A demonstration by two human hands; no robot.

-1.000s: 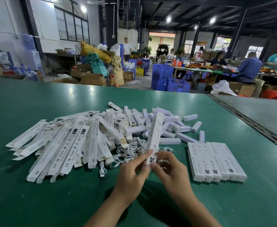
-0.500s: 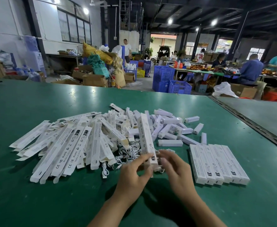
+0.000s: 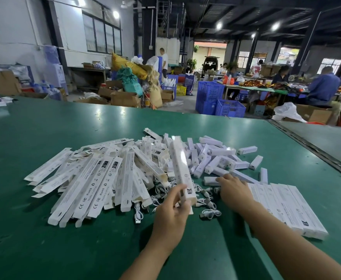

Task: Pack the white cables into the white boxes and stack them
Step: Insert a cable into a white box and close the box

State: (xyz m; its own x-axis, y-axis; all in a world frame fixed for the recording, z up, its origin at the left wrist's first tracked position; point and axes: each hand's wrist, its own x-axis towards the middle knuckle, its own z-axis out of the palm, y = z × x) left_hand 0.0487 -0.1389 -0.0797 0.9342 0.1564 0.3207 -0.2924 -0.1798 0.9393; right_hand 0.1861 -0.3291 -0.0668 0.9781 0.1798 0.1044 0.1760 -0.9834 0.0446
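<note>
My left hand (image 3: 172, 211) grips the near end of a long white box (image 3: 180, 168), which points away from me over the pile. My right hand (image 3: 233, 189) reaches forward, its fingertips on a short white piece (image 3: 211, 180) at the edge of a heap of similar white pieces (image 3: 216, 156). Small coiled white cables (image 3: 208, 213) lie loose between my hands. A heap of flat, unfilled white boxes (image 3: 97, 178) spreads to the left. A row of closed white boxes (image 3: 288, 209) lies side by side at the right, partly under my right forearm.
The green table (image 3: 44, 249) stretches wide, with a metal seam (image 3: 315, 150) on the right. Beyond the far edge are blue crates (image 3: 216, 100), cardboard boxes, sacks and several seated people at other tables.
My right hand has let go of the long box and moved right and forward to the short white pieces. My left hand alone now holds the box.
</note>
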